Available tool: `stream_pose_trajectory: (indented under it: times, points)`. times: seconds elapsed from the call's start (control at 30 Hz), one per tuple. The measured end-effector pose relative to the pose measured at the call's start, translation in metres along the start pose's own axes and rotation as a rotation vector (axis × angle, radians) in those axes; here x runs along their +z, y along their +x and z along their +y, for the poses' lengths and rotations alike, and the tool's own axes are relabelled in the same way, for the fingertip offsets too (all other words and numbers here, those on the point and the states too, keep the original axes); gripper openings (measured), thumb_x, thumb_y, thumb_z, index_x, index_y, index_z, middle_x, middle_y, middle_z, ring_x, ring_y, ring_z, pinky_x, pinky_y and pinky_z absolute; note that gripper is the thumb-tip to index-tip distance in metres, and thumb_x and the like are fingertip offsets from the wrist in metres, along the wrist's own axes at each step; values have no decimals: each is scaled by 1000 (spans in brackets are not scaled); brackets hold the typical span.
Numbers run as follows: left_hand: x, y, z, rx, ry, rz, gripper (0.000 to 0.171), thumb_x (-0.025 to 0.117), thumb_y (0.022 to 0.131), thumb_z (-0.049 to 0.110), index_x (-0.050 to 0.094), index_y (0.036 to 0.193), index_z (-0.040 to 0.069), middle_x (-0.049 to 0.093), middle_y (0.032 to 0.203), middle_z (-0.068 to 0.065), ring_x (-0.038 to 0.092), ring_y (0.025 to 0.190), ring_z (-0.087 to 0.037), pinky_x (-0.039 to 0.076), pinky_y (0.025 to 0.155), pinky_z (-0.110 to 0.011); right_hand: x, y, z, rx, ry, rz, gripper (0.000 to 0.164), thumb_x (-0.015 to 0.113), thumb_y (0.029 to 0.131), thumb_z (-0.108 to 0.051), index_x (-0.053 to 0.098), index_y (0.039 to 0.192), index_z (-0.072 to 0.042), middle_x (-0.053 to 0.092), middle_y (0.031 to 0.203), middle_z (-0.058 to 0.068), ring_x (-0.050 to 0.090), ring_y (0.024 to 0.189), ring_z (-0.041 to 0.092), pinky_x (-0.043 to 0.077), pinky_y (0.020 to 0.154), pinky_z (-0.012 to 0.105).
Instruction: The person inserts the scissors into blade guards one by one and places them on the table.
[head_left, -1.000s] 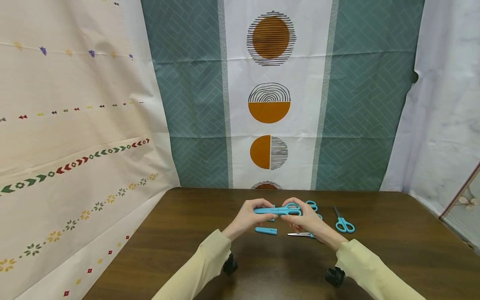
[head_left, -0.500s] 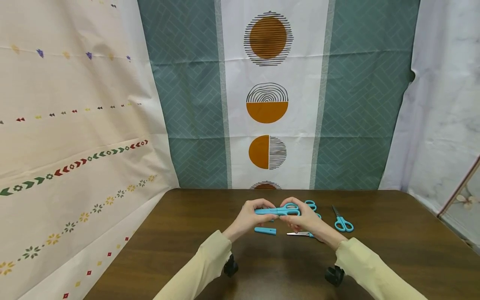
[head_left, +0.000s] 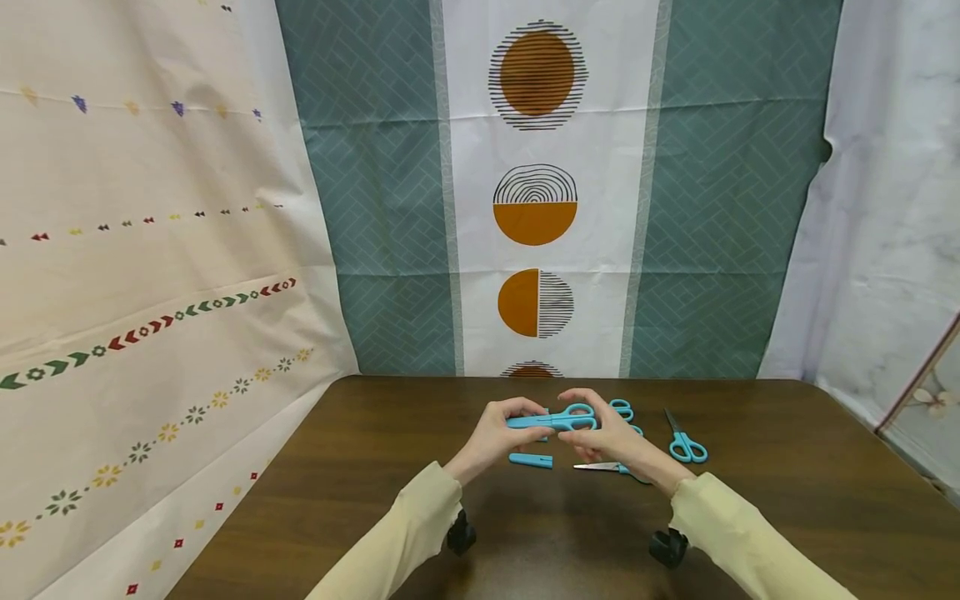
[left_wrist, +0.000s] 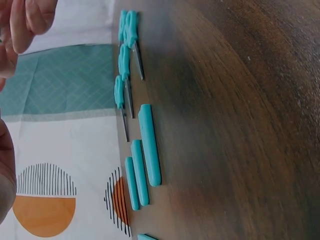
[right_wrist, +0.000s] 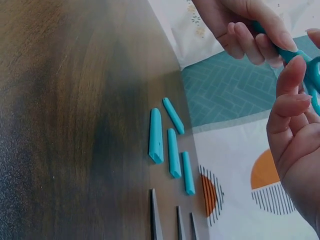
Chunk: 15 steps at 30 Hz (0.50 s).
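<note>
My left hand (head_left: 487, 435) pinches a light-blue cap (head_left: 527, 422) fitted over the blades of a pair of scissors (head_left: 564, 421), held level above the table. Thumb lies below the cap, fingers above. The two blue handle loops point right, toward my right hand (head_left: 618, 440). Its index finger is raised off the upper loop, and its thumb sits right by the lower one. In the right wrist view the right fingertips (right_wrist: 295, 67) overlap the scissors near the loops. Under the hands, a loose blue cap (head_left: 531, 461) lies beside uncapped scissors (head_left: 600, 467).
Another pair of scissors (head_left: 686, 448) lies to the right on the brown table (head_left: 337, 500). More blue handles (head_left: 622, 408) show behind my right hand. Several loose caps (right_wrist: 156, 135) lie in a group, partly hidden by my left hand in the head view. Patterned cloths hang behind.
My right hand's index finger has lifted off the handle loop and its grip has loosened. The capped scissors have shifted slightly left, still in my left hand.
</note>
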<state>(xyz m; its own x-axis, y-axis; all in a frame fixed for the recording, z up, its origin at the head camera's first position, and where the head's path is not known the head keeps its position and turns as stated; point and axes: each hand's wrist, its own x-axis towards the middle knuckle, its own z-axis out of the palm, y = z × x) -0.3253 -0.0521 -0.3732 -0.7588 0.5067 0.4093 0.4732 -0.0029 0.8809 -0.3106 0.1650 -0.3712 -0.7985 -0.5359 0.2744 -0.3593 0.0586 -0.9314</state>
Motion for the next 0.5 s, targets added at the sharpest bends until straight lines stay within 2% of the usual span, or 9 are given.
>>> stream_pose_trajectory:
  times: [0.2,0.4,0.5]
  points:
    - [-1,-5,18,-7,0,-21,19,68,81,6,63,98,-2,62,74,-9,47,49,-17,44,47,-29,-3,0,2,26,-18,-8,63,61,87,-10,20,135,-4,48,55,10,41,44,20,40,46,31]
    - [-4,-6,19,-31,10,-26,20,68,82,7,63,100,-2,62,75,-8,47,50,-15,44,49,-26,-3,0,5,-20,-27,-48,60,61,87,-8,23,132,1,47,54,13,44,44,22,43,48,34]
    - [-6,-7,16,-37,19,-17,21,68,81,8,64,100,-1,62,75,-6,48,50,-16,45,50,-30,-3,-1,4,-34,-28,-42,55,60,87,-7,26,130,2,47,55,18,45,44,24,43,46,33]
